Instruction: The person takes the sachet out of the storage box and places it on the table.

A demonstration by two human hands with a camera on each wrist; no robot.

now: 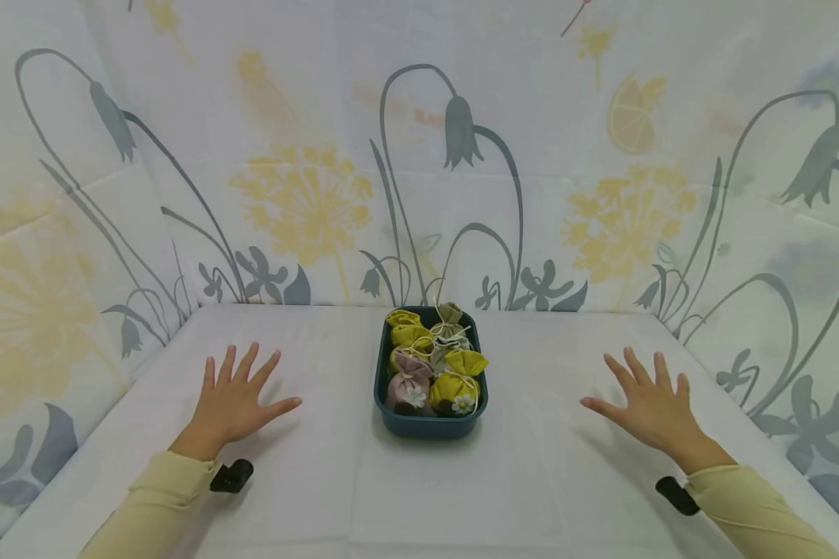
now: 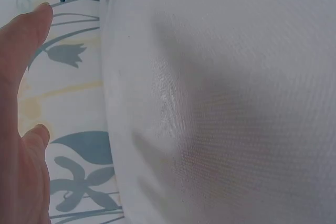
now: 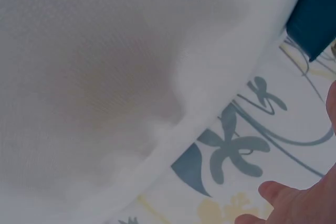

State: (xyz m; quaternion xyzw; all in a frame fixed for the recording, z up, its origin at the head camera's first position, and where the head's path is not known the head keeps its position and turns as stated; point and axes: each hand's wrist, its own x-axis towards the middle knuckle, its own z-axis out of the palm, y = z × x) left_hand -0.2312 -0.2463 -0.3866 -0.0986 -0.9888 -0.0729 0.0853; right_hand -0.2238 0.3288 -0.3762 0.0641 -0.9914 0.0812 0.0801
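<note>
In the head view a dark teal tub [image 1: 429, 427] stands at the middle of the white table. Several small drawstring pouches fill it: a yellow pouch with a white flower [image 1: 454, 384] at front right, a pink pouch [image 1: 409, 380] at front left, another yellow pouch [image 1: 409, 330] behind, and an olive-grey pouch [image 1: 450, 318] at the back. My left hand [image 1: 231, 407] hovers left of the tub with fingers spread and straight. To the right of it my right hand [image 1: 653, 407] is held the same way. Both hands hold nothing and cast shadows on the cloth.
A white cloth [image 1: 454, 497] covers the table. Behind and at both sides hangs a curtain [image 1: 308, 101] with grey and yellow flower prints, meeting the table's back edge just behind the tub. Black wrist devices [image 1: 232, 476] sit by both sleeves.
</note>
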